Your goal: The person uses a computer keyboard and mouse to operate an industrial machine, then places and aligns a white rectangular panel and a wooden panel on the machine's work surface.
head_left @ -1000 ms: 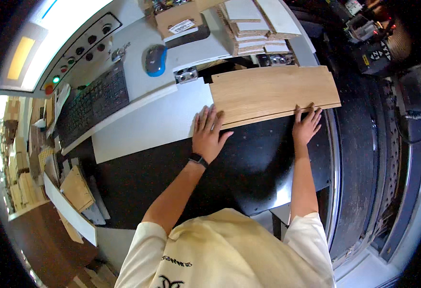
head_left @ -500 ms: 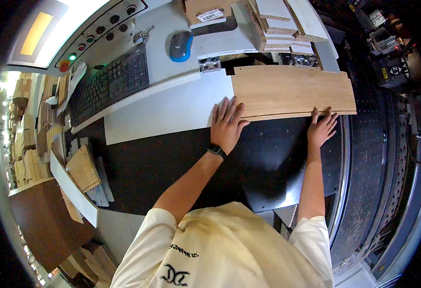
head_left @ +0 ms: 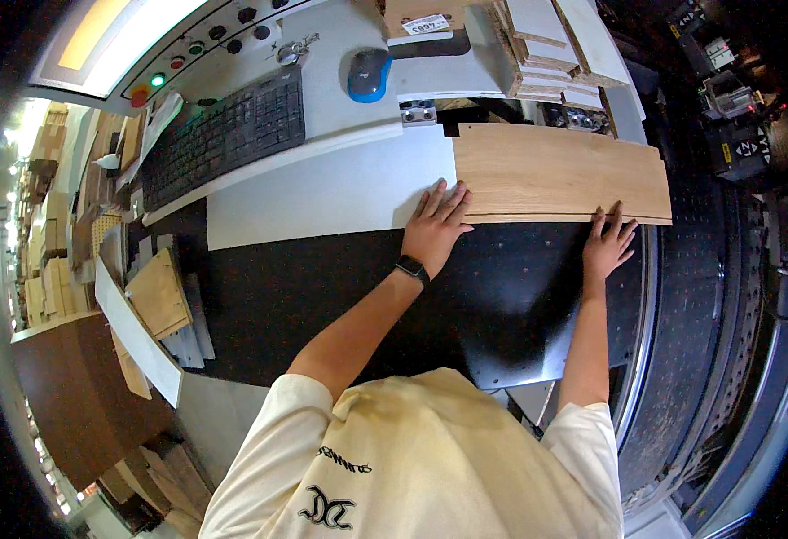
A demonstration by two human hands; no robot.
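Two long panels lie end to end on a black work surface [head_left: 322,296]. One is a white panel [head_left: 322,193] on the left; the other is a wood-grain panel [head_left: 560,171] with a dark groove along its near edge. Where the two meet, my left hand [head_left: 435,229] rests flat with its fingers spread, the fingertips over the joint. Farther right, my right hand [head_left: 606,247] lays spread fingertips on the wood-grain panel's near edge. Neither hand is closed around anything. A dark watch [head_left: 413,268] sits on my left wrist.
Beyond the panels are a black keyboard [head_left: 232,126], a blue-and-black mouse [head_left: 369,75] and a control panel with buttons [head_left: 205,45]. Stacked board offcuts [head_left: 542,54] stand at the back right. Dark machinery [head_left: 726,269] runs along the right. Loose boards [head_left: 156,305] lean at the left.
The whole view has turned slightly, shifting the bench and keyboard in the picture. Both hands keep the same places on the panels, with fingers still spread.
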